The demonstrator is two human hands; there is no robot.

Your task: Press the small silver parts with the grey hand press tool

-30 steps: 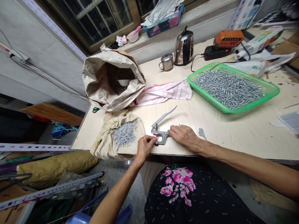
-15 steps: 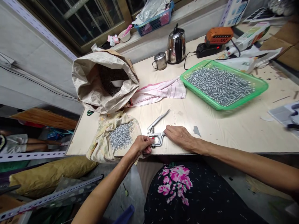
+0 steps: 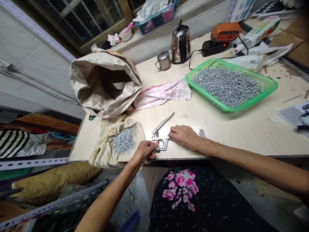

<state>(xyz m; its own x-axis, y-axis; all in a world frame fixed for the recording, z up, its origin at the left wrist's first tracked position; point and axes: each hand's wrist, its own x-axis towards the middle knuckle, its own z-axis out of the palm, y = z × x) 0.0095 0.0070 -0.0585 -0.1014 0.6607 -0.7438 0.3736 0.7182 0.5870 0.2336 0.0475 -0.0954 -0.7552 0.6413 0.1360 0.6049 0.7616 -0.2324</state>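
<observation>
A grey metal hand press [image 3: 161,135] with a long raised lever lies near the table's front edge. My left hand [image 3: 145,150] is closed in a pinch at the press's jaw, holding something too small to make out. My right hand [image 3: 183,135] lies on the table with fingers curled against the right side of the press body. To the left of my left hand, a pile of small silver metal pieces [image 3: 124,140] rests on a patterned cloth [image 3: 106,148].
A green basket [image 3: 267,91] full of silver pieces sits at the right. An open paper sack [image 3: 96,93] of dark bits, a pink cloth [image 3: 164,92], a steel kettle [image 3: 180,42] and a cup [image 3: 164,60] stand behind. A person in a striped shirt [image 3: 14,143] is at the left.
My left hand has dropped slightly toward the table edge at the press jaw. The camera view has shifted, and a person in a striped shirt has come into sight at the left.
</observation>
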